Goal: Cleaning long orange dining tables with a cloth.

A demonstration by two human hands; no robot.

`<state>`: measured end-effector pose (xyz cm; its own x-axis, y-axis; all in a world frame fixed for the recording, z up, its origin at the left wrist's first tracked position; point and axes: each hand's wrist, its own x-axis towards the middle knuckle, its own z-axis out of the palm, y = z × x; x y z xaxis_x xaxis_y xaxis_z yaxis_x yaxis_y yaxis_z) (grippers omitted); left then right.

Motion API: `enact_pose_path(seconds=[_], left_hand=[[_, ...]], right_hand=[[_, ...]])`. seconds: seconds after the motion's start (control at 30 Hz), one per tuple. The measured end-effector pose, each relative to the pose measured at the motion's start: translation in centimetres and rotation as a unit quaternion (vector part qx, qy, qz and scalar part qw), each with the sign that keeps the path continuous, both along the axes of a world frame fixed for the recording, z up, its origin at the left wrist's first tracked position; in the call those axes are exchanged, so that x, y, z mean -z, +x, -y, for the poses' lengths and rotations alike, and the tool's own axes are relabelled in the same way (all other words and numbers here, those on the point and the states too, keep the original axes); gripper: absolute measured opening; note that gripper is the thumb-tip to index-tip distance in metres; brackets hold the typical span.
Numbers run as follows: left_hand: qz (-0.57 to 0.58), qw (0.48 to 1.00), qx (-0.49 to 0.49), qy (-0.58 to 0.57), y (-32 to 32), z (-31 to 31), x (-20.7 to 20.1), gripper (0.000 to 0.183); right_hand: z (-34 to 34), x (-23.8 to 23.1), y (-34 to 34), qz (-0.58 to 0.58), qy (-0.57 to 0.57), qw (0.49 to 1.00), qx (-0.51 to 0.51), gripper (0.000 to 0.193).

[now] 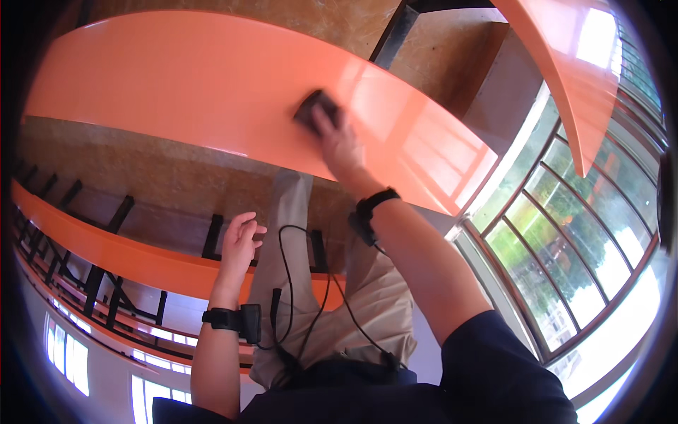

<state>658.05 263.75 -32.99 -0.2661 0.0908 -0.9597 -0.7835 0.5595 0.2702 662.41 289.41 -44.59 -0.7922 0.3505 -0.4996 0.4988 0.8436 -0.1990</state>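
Observation:
My right hand (342,145) is closed on a dark, rounded block-like thing (308,113), perhaps a folded cloth or a pad; blur hides its exact kind. It rests on the glossy orange tabletop (191,85), right of the middle. My left hand (241,239) hangs in the air between the table and the orange bench behind it. Its fingers are loosely bent and apart, with nothing in them.
Beside my legs runs a long orange bench (134,256) on black metal legs, with more rows behind. Windows with brown bars (558,233) line the right side. Another orange tabletop (558,63) curves in at upper right. Black cables (282,283) hang over my trousers.

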Motion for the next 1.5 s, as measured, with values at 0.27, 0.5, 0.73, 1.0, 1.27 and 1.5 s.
enact_pose_path(seconds=[0.27, 0.5, 0.73, 1.0, 1.27, 1.5], left_hand=[[-0.006, 0.999, -0.036, 0.022, -0.2, -1.6, 0.0, 0.028], [0.032, 0.998, -0.057, 0.018, 4.3, -0.5, 1.0, 0.028], [0.036, 0.994, -0.087, 0.063, 5.3, -2.1, 2.2, 0.037], [-0.029, 0.995, -0.077, 0.055, 0.6, -0.5, 2.1, 0.041], [0.0, 0.987, -0.162, 0.013, -1.1, 5.8, 2.7, 0.041], [0.03, 0.985, -0.17, 0.0, 2.0, 8.0, 4.0, 0.041]], right_hand=[[-1.9, -0.2, 10.7, -0.065, -0.1, 0.988, -0.096, 0.063], [-15.5, 2.2, 10.6, -0.003, 0.038, 0.969, 0.243, 0.069], [-11.7, 2.9, -1.0, -0.116, -0.024, 0.98, 0.159, 0.07], [0.4, -1.4, 0.3, 0.011, -0.097, 0.979, -0.179, 0.067], [-6.6, -1.3, 9.7, 0.125, -0.036, 0.984, 0.118, 0.065], [-10.4, 2.3, -2.4, -0.086, -0.063, 0.852, 0.513, 0.07]])
